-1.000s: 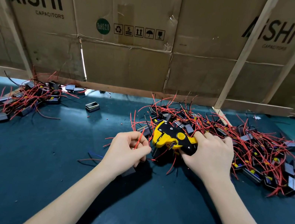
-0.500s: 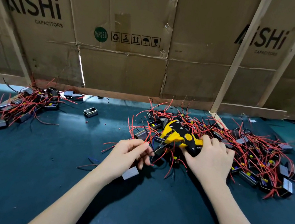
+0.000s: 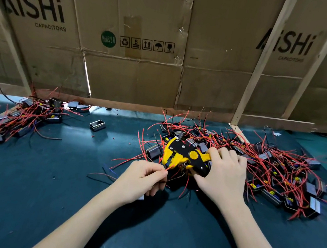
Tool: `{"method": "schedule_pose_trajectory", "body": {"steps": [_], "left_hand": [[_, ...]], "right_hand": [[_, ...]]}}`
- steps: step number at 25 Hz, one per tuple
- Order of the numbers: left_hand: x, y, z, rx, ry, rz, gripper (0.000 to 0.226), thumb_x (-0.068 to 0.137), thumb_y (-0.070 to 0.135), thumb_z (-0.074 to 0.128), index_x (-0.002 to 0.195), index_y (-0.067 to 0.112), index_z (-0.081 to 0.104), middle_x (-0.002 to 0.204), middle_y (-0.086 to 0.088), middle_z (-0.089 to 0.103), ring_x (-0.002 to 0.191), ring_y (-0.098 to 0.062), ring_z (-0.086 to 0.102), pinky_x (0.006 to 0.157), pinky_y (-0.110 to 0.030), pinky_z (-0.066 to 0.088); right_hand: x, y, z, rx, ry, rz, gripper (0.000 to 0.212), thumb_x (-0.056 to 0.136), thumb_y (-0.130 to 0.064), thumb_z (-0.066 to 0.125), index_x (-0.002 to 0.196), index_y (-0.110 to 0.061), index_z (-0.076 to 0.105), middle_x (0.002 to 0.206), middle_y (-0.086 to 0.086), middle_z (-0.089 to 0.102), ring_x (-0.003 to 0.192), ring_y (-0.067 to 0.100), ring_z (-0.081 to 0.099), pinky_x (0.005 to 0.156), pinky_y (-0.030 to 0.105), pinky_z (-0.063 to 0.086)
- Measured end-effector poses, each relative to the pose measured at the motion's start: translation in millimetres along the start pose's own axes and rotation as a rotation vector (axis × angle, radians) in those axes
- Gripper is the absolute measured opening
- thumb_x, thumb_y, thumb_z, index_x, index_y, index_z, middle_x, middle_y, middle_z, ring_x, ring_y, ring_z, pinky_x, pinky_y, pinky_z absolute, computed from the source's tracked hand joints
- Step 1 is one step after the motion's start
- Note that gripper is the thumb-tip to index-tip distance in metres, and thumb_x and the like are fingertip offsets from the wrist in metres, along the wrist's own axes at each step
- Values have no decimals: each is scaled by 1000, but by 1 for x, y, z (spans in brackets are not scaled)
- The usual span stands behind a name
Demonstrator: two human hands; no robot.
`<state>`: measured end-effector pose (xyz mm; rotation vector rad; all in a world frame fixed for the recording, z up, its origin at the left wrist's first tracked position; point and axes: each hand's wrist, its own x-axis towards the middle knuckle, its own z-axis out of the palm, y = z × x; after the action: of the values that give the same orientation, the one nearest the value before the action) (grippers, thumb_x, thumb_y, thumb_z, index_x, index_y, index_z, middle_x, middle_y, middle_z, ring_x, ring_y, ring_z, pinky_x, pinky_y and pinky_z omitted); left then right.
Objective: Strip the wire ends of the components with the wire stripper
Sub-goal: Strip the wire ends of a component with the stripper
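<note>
My right hand grips the handles of a yellow and black wire stripper, whose jaws point left. My left hand pinches a red wire whose end reaches the stripper's jaws. A small grey component peeks out from under that hand's palm. A big pile of grey box components with red and black wires lies behind and to the right of the stripper.
A second pile of wired components lies at the left on the dark green mat. One loose empty case sits between the piles. A cardboard wall with wooden slats closes the back.
My left hand has brought the red wire up to the stripper's jaws. The stripper has tilted so its jaws face the wire. The component under my left hand is now mostly hidden.
</note>
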<state>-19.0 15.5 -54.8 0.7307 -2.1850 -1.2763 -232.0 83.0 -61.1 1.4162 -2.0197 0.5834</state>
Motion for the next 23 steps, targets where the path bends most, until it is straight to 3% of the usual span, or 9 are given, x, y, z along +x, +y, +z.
{"method": "schedule_pose_trajectory", "body": {"steps": [2, 5, 8, 13, 18, 23], "left_hand": [[0, -2, -1, 46, 9, -2, 35, 90, 33, 46, 59, 21, 57, 62, -21, 59, 49, -15, 49, 51, -22, 39], [2, -4, -2, 48, 48, -14, 34, 87, 34, 45, 56, 23, 57, 52, -8, 55, 46, -14, 48, 49, -22, 39], [4, -7, -1, 56, 57, -25, 34, 86, 34, 45, 57, 23, 58, 52, -7, 55, 46, -14, 48, 48, -22, 40], [5, -10, 1, 68, 77, -34, 34, 86, 32, 45, 57, 20, 59, 53, -15, 57, 44, -14, 48, 47, -22, 40], [5, -10, 0, 74, 70, -34, 36, 87, 34, 45, 57, 20, 58, 51, -7, 56, 45, -15, 48, 47, -21, 40], [4, -7, -1, 66, 75, -49, 37, 87, 34, 45, 56, 18, 58, 46, 0, 53, 44, -15, 47, 48, -22, 40]], "right_hand": [[0, 0, -2, -3, -5, -28, 62, 57, -57, 82, 94, -10, 65, 84, 8, 61, 83, 32, 57, 78, 41, 39], [1, 4, -3, -15, -34, -31, 59, 60, -57, 79, 94, -12, 66, 86, 7, 62, 85, 32, 57, 79, 41, 37], [1, 4, -4, -1, -42, -19, 57, 61, -58, 78, 95, -14, 66, 87, 5, 62, 86, 31, 57, 80, 40, 37], [1, 0, -6, 15, 8, -32, 57, 56, -56, 83, 89, -13, 66, 76, 4, 62, 75, 30, 60, 74, 39, 39], [1, -3, -8, -17, 25, -34, 50, 55, -54, 83, 76, -13, 65, 64, 2, 60, 64, 27, 61, 70, 37, 36], [1, -5, -8, -8, 38, -32, 53, 52, -52, 86, 78, -10, 68, 61, 4, 59, 60, 28, 61, 68, 38, 39]]}}
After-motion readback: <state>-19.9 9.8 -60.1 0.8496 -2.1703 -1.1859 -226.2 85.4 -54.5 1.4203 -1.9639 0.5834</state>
